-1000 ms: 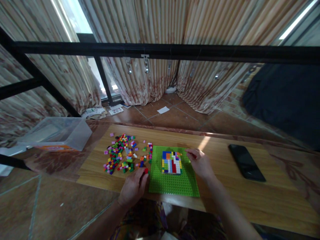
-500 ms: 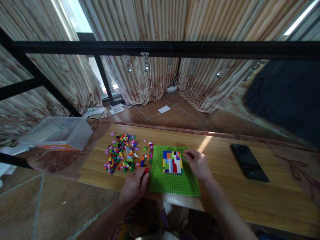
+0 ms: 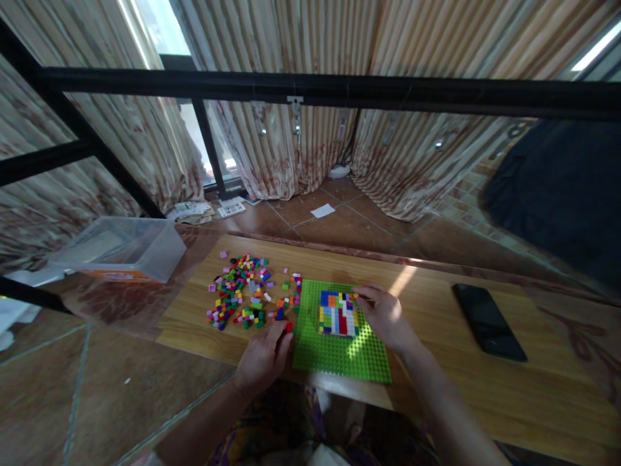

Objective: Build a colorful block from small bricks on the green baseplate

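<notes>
at the near edge of the wooden table (image 3: 460,378), taking the green baseplate (image 3: 334,359) as the middle of the dial, the person's left hand (image 3: 262,358) sits toward nine o'clock, thumb and fingers closed on a red brick (image 3: 290,327). the right hand (image 3: 382,315) lies toward two o'clock, over the plate's edge, its fingertips drawn close together at the upper right corner of the brick mosaic (image 3: 334,318); whether they pinch a piece cannot be told. the mosaic is seated on the plate, between the two hands, a touch toward twelve.

loose bricks (image 3: 244,278) in many colours spread at ten o'clock, beyond the left hand. a black phone (image 3: 488,321) lies flat at three, well apart from the right hand.

farther out, at ten, stands a clear plastic box (image 3: 167,254) with an orange label (image 3: 120,276); a pale flat shape shows through it, inside or behind, one cannot say. papers (image 3: 191,211) lie past it toward eleven. at twelve, a white sheet (image 3: 323,211) rests on the floor before striped curtains (image 3: 315,149).
</notes>
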`<state>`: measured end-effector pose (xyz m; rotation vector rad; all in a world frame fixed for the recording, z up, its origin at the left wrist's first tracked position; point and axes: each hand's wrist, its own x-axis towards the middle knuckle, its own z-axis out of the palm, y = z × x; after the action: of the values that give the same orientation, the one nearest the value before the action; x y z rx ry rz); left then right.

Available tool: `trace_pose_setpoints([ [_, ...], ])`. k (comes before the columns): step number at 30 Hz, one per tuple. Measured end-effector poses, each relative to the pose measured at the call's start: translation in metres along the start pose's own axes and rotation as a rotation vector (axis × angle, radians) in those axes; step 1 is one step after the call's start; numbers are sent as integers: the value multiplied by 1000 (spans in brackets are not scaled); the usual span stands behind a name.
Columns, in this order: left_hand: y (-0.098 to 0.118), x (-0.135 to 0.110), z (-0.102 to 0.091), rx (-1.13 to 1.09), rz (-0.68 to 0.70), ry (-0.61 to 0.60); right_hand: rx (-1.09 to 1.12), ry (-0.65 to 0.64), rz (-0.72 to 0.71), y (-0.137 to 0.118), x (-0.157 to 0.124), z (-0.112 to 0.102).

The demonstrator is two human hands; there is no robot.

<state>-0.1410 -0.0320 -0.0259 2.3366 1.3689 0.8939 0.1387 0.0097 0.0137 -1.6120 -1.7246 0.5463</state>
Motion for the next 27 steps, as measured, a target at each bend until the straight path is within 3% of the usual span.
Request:
trace_pose_setpoints([
  [27,3,-1,0,21,-16,-38,-107,-48,42,-18,6,-9],
])
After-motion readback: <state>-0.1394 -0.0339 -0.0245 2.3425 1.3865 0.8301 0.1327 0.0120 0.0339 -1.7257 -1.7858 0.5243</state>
